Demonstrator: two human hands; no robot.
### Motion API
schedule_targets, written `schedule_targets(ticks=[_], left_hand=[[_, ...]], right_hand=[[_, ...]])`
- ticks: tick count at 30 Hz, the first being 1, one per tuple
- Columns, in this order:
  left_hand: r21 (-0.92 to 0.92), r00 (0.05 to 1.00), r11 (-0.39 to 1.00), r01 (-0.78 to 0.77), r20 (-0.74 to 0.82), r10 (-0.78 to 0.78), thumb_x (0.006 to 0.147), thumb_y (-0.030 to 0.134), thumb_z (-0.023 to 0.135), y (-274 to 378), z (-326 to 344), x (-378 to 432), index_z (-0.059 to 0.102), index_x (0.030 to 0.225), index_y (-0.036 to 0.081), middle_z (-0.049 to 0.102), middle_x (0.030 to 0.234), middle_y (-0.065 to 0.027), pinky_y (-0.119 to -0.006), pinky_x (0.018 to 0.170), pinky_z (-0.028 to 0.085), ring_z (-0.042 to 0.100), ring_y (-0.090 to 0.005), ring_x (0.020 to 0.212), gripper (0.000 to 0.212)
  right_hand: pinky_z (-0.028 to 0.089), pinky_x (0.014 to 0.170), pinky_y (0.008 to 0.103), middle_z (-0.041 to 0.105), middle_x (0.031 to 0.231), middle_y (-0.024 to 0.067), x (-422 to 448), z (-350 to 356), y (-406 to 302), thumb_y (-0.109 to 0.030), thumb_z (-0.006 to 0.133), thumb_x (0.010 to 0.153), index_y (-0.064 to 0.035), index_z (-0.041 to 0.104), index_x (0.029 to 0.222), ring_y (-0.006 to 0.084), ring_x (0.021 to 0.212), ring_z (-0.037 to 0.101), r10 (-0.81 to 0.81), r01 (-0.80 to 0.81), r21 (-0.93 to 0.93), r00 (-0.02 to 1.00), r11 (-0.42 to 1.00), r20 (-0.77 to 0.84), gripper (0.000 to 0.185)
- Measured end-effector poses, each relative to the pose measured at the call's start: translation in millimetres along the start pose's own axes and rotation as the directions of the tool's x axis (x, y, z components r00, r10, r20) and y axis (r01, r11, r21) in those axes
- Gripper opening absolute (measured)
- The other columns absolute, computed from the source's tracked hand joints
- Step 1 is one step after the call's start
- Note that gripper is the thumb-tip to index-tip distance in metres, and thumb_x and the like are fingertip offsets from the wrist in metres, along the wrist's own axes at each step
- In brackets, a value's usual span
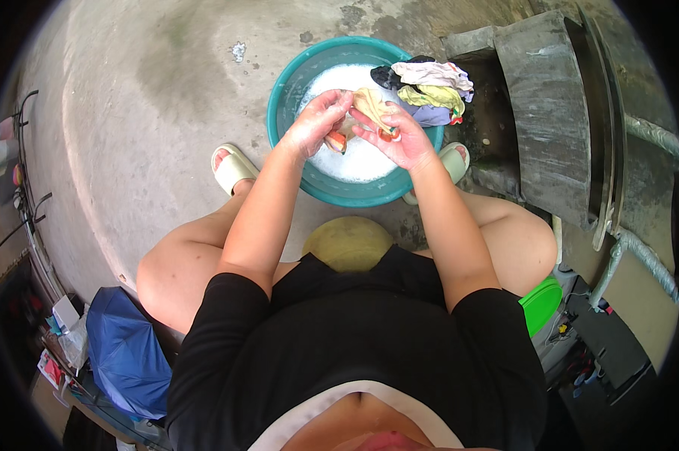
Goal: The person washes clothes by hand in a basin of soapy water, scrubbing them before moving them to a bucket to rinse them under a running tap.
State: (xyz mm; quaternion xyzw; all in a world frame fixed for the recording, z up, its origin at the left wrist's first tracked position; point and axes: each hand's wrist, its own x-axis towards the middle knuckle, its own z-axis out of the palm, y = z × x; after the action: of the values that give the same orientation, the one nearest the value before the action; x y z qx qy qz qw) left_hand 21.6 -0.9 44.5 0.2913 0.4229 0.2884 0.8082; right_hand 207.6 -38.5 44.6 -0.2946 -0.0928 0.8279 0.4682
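Over a teal plastic basin [286, 73] of white suds [350, 163], both my hands are wet and hold small, wet cloth. My right hand [404, 138] grips a cream cloth [370, 107], possibly a sock, with red-orange at its lower end. In my left hand [319, 121] is an orange-striped cloth end [335, 141]. Whether the two are one piece is hidden by my fingers. On the basin's right rim lies a heap of wet cloths: a pale pink one [429, 75], a yellow one [435, 97], a lavender one [431, 115] and a black one [384, 76].
A grey concrete structure [542, 113] stands right of the basin, near wrapped pipes [615, 265]. My feet in pale green slippers [235, 169] flank the basin. A yellowish rounded surface [348, 242] shows between my legs. At lower left is a blue umbrella [125, 349]; green plastic [542, 304] shows at right.
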Motion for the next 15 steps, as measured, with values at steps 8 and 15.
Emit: schedule_targets(ticks=[8,15], left_hand=[[0.017,0.910,0.942,-0.335,-0.254,0.328,0.082,0.008,0.062,-14.9,-16.8,17.5,0.053,0.097,0.006,0.058,0.079,-0.0017,-0.023,0.065,0.044,0.053,-0.0091,0.069,0.018],[0.796,0.850,0.594,-0.118,-0.229,0.475,0.071,0.002,0.056,-41.5,-33.2,23.0,0.058,0.093,0.007,0.055,0.091,-0.0086,-0.031,0.077,0.045,0.055,-0.0219,0.087,0.022]], right_hand=[[0.051,0.081,0.0368,0.052,0.114,0.0196,4.1,-17.6,-4.5,0.014,0.045,0.072,-0.0012,0.042,0.102,0.0327,0.103,0.058,-0.108,0.014,-0.446,0.977,0.895,-0.185,0.034],[0.048,0.081,0.0298,0.059,0.109,0.0200,2.3,1.5,-3.7,0.008,0.044,0.068,0.0009,0.043,0.122,0.0265,0.099,0.060,-0.090,-0.012,-0.548,0.983,0.836,-0.159,0.055]])
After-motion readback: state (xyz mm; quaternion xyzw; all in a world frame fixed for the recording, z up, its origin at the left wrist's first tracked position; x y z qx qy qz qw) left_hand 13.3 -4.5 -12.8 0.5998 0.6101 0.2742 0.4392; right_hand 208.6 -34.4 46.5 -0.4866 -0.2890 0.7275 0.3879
